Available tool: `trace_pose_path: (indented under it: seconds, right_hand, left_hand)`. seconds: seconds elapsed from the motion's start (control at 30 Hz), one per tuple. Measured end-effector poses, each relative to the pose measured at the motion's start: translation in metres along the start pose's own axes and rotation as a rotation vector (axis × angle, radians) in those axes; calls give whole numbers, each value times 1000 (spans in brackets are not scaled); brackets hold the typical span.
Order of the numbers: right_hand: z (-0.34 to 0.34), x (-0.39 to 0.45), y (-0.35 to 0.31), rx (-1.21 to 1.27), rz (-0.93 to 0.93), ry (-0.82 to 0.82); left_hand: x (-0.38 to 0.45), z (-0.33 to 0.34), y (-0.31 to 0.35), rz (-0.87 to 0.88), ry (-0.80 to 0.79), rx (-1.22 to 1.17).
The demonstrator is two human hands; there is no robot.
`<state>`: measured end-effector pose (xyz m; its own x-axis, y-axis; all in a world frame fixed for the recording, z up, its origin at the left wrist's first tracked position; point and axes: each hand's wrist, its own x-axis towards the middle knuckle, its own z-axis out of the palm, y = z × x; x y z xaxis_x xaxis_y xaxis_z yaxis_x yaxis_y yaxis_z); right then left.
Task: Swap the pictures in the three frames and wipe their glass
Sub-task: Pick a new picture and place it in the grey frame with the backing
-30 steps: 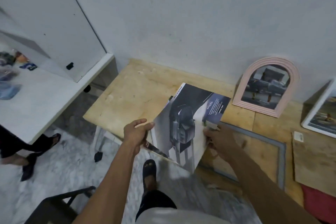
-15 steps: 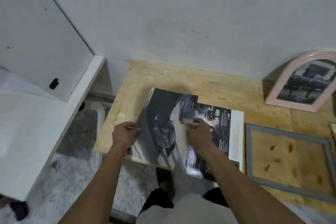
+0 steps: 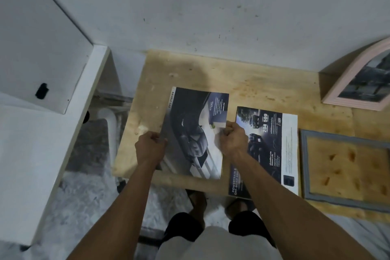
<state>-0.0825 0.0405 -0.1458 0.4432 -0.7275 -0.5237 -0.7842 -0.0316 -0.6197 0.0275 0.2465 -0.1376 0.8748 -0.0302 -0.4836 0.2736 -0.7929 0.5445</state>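
The car print [image 3: 195, 133], lifted off the bench a second ago, now lies flat near the plywood bench's [image 3: 263, 88] front left edge, the left hand [image 3: 150, 146] pinching its left margin and the right hand [image 3: 233, 139] curled on its right edge; it has slid clear of the second print [image 3: 274, 150] beside it, so both look ready for framing, while the grey frame [image 3: 304, 164] lies further right, the pink arched frame [image 3: 358, 82] leans on the wall, and a white desk [image 3: 69, 133] crowds the left

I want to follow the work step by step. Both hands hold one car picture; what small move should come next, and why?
Probably carry the car picture, held by the left hand and right hand, right to the grey frame, which lies flat without a picture.
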Motion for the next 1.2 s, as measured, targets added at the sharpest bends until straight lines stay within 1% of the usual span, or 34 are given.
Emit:
trace_pose_path:
  seconds: [0.13, 0.3, 0.43, 0.57, 0.67, 0.73, 0.8, 0.87, 0.93, 1.1, 1.2]
  right_hand:
    - [4, -2, -2, -20, 7, 1]
    - [4, -3, 1, -31, 11, -16]
    - [-3, -6, 2, -44, -15, -23]
    - [-31, -11, 13, -47, -2, 39]
    - [-71, -11, 34, -57, 63, 157]
    - [-94, -12, 52, -96, 97, 235]
    - [-115, -13, 70, -140, 122, 268]
    - [-127, -14, 86, -157, 145, 253]
    - [-133, -14, 94, -169, 137, 236]
    - [-132, -8, 104, -189, 127, 173]
    - [-132, -3, 105, -153, 142, 168]
  left_hand:
    - [-3, 2, 1, 44, -27, 77]
    - [-2, 5, -3, 49, -55, 135]
    - [-6, 9, 0, 80, -48, 216]
    - [-17, 27, 14, 195, 2, 194]
    - [-40, 50, 41, 299, -61, 147]
    - [-58, 67, 59, 310, -157, 103]
    - [-76, 91, 73, 313, -255, 93]
    - [-92, 114, 83, 331, -332, 129]
    - [-106, 130, 90, 331, -372, 186]
    - [-121, 147, 99, 298, -363, 232]
    - [-119, 151, 100, 246, -349, 189]
